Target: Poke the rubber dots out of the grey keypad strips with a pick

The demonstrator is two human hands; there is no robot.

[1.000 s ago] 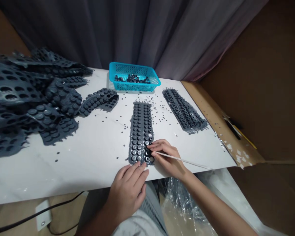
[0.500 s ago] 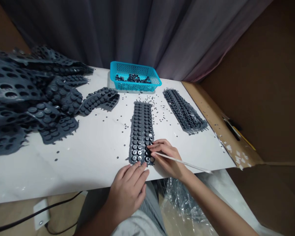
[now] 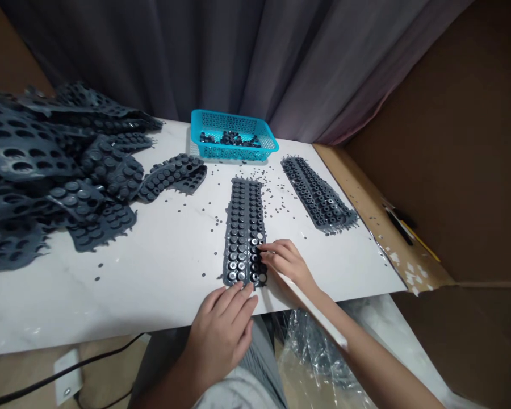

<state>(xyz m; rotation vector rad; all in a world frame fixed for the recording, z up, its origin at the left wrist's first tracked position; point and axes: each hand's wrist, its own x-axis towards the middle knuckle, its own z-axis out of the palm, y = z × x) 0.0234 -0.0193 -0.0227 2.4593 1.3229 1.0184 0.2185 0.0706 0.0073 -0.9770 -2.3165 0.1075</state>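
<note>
In front of me a dark grey rubber sheet [image 3: 243, 221] lies lengthwise on the white table, with rows of round raised caps. Some near caps have shiny rings, and two whitish discs show along its right edge. My left hand [image 3: 223, 321] rests flat, fingers stretched out, with its fingertips on the sheet's near end. My right hand [image 3: 290, 264] is closed on a long, slim white tool [image 3: 310, 307], whose rear end points back over the forearm. Its fingertips are at the sheet's right edge, hiding the tool's tip and some caps.
A turquoise basket [image 3: 234, 152] with small dark pieces stands at the back. Another dark sheet [image 3: 317, 193] lies to the right, and a large heap of sheets [image 3: 46, 170] fills the left. Small dark discs are scattered about. A yellow-and-black cutter [image 3: 409, 230] lies on the cardboard [image 3: 344, 170].
My right fingertips have shifted slightly along the sheet's right edge. The white tool's rear end has swung down and toward me. My left hand stays in place.
</note>
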